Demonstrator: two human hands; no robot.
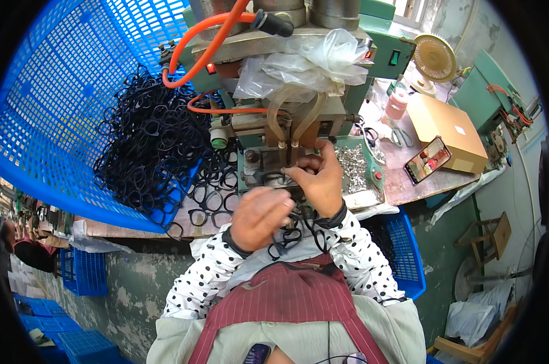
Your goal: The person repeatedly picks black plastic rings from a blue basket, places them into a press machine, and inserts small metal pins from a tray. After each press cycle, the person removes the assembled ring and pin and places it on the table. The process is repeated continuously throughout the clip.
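Hands first: two of them, close together at the bench edge. The left hand (259,215) is curled shut, knuckles up, over a small bunch of black frames (286,238) that dangles below it against the apron (293,297). The right hand (319,181) reaches just past it, fingers pinched on one frame (273,179) lying on the press bed (268,170); the frame is half hidden by the fingertips. Both sleeves are white with black dots.

Beside the left hand, several loose frames (211,203) lie flat on the bench, too overlapped to count. Right of the press sits one tray of metal bits (356,164).

Farther left, one big blue basket (56,109) is tipped up, spilling a heap (153,133) of dark frames, far too many to number. One orange hose (195,45) loops over the green press (323,67), with a clear plastic bag (317,57) bunched on it.

Out to the right stand one phone (428,159), one cardboard box (447,130), one pair of scissors (400,136) and one small fan (433,57).
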